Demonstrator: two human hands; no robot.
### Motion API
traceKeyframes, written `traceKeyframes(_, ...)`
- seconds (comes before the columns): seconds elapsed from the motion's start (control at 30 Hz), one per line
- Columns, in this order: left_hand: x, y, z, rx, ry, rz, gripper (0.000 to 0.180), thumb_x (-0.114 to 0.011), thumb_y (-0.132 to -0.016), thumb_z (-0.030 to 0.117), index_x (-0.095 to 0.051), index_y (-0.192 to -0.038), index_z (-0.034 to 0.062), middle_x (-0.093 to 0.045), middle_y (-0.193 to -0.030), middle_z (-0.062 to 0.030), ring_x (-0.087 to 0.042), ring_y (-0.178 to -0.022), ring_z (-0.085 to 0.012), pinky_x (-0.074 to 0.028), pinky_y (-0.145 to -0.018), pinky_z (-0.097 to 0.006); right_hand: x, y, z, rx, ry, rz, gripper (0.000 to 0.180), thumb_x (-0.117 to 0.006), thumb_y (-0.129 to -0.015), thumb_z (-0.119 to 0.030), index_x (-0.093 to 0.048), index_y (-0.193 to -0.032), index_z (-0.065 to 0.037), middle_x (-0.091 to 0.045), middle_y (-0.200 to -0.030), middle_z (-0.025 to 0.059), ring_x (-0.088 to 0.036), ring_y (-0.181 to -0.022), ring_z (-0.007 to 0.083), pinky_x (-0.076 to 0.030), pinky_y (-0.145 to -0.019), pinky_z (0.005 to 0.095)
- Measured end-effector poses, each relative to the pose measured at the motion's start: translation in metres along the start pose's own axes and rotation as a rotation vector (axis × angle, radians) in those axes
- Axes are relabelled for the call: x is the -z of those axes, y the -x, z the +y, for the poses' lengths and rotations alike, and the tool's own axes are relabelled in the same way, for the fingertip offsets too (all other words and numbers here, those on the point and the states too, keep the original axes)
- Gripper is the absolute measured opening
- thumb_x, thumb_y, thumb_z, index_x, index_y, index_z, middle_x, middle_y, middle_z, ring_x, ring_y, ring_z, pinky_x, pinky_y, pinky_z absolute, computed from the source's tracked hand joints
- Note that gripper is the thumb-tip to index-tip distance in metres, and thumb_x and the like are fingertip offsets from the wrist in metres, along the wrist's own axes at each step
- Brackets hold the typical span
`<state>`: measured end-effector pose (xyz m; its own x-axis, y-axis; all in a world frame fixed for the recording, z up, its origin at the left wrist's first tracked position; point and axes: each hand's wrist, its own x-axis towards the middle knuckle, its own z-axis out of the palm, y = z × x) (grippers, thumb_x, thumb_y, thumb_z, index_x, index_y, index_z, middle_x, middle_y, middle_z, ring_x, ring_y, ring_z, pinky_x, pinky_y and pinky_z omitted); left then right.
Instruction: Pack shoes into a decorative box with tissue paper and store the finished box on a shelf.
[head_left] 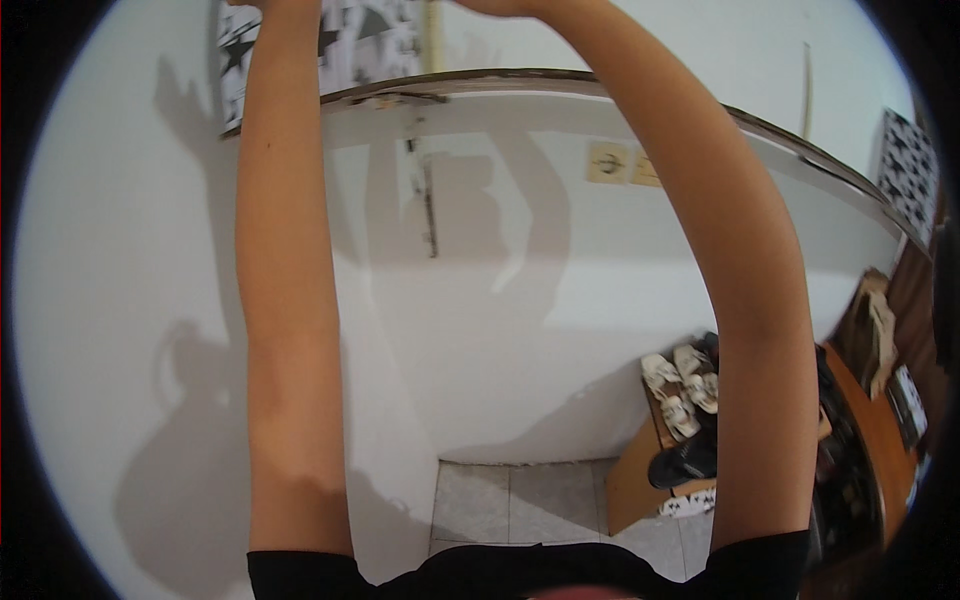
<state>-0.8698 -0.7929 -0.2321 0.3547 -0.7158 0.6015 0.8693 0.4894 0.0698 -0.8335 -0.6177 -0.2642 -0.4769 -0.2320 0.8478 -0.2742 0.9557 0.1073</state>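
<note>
Both my arms reach up past a wall shelf (pixel 520 74) with a thin dark edge. Only a sliver of my left hand (pixel 246 3) shows at the top edge, in front of a white box or panel with black stars (pixel 375 45). My right hand (pixel 500 6) is also mostly cut off by the top edge, near the white wall above the shelf. The fingers of both hands are out of the picture, so what they hold or touch is hidden.
A metal bracket or strip (pixel 430 205) hangs below the shelf. Beige wall sockets (pixel 607 163) are on the wall. At lower right, white shoes (pixel 676 412) and a dark shoe (pixel 680 464) lie on a wooden rack (pixel 632 485). Another star-patterned panel (pixel 908 165) stands at far right.
</note>
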Motion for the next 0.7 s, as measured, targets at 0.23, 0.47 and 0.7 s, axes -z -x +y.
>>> traceKeyframes(0.23, -0.006, 0.114, 0.142, 0.313, 0.646, 0.164, 0.032, -0.054, -0.077, 0.011, -0.044, -0.106, 0.0006, -0.045, -0.103, -0.0118, -0.048, -0.101, -0.0243, -0.041, -0.090, -0.039, 0.048, 0.133, 0.093, 0.109, 0.354, -0.068, 0.083, -0.069, -0.068, -0.047, -0.037, -0.132, -0.004, -0.028, -0.135, 0.0262, -0.026, -0.126, 0.0439, -0.020, -0.100, 0.0642)
traceKeyframes(0.47, 0.044, 0.238, 0.336, 0.352, 0.887, 0.446, 0.024, -0.048, -0.077, 0.022, -0.052, -0.095, 0.0069, -0.054, -0.109, -0.0132, -0.042, -0.117, -0.0297, -0.016, -0.103, -0.056, 0.206, 0.316, 0.170, 0.170, 0.502, -0.219, 0.064, -0.066, -0.072, -0.044, -0.050, -0.119, -0.003, -0.033, -0.132, 0.0220, -0.025, -0.126, 0.0419, -0.017, -0.098, 0.0681)
traceKeyframes(0.7, 0.075, 0.325, 0.514, 0.739, 0.989, 0.493, 0.024, -0.043, -0.080, 0.028, -0.059, -0.093, 0.0151, -0.055, -0.113, -0.0099, -0.041, -0.120, -0.0325, -0.014, -0.103, -0.056, 0.361, 0.470, 0.245, -0.259, 0.693, -0.517, 0.062, -0.067, -0.072, -0.041, -0.050, -0.119, -0.004, -0.030, -0.133, 0.0224, -0.023, -0.128, 0.0428, -0.014, -0.101, 0.0661)
